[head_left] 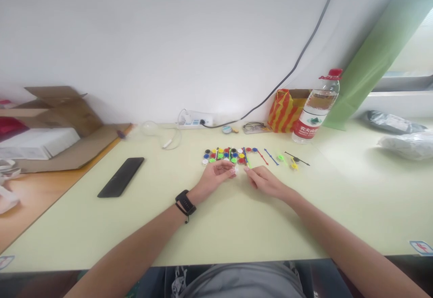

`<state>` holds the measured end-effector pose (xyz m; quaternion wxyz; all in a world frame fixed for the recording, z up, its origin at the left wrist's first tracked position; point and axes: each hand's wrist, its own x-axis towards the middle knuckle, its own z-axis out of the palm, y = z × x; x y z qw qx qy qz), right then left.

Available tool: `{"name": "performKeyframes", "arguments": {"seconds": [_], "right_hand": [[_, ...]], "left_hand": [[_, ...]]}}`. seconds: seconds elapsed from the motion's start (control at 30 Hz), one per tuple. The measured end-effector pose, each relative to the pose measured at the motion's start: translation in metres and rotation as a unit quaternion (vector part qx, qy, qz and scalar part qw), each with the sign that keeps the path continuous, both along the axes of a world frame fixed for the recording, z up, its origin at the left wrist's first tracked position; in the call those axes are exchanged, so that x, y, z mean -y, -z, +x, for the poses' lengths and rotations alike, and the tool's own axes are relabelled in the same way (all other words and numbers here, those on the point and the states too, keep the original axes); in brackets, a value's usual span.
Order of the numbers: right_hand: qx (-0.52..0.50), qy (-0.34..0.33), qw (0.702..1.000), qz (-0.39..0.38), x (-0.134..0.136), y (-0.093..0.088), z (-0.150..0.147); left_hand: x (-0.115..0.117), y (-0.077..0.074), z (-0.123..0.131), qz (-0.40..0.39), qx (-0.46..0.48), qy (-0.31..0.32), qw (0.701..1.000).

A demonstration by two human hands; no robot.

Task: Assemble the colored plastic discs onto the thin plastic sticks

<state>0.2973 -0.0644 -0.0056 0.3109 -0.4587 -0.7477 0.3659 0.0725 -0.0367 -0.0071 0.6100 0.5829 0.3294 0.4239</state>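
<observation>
Clear bottle (315, 115), liquid (321, 100) inside, left hand (216, 176) holding white piece (235, 170), right hand (265, 181) beside

The left hand (214, 177), a black watch (185, 202) at its wrist, pinches a small white piece (235, 170) above the pale desk (233, 230), with the right hand (265, 181) just beside it. Coloured discs (226, 155) lie close beyond, a red stick (263, 157) and blue stick (271, 156) to their right. Farther back a red-capped water bottle (313, 117) stands by a striped bag (286, 110).
</observation>
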Motion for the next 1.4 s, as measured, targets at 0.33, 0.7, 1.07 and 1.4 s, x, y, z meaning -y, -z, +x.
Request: {"name": "performKeyframes", "arguments": {"seconds": [0.33,0.7,1.07,1.4], "right_hand": [[-0.112,0.013,0.992,0.051,0.004,-0.004,-0.010],[-0.111,0.040,0.990,0.079,0.004,-0.001,-0.006],[-0.096,0.002,0.995,0.006,0.002,-0.006,-0.004],[-0.113,0.007,0.993,0.027,0.004,-0.007,-0.010]], "left_hand": [[-0.001,0.003,-0.001,0.021,-0.011,0.011,1.000],[0.000,0.001,-0.001,0.005,0.000,0.007,1.000],[0.000,0.001,0.000,0.010,0.000,0.004,1.000],[-0.001,0.003,-0.001,0.020,-0.009,0.017,1.000]]}}
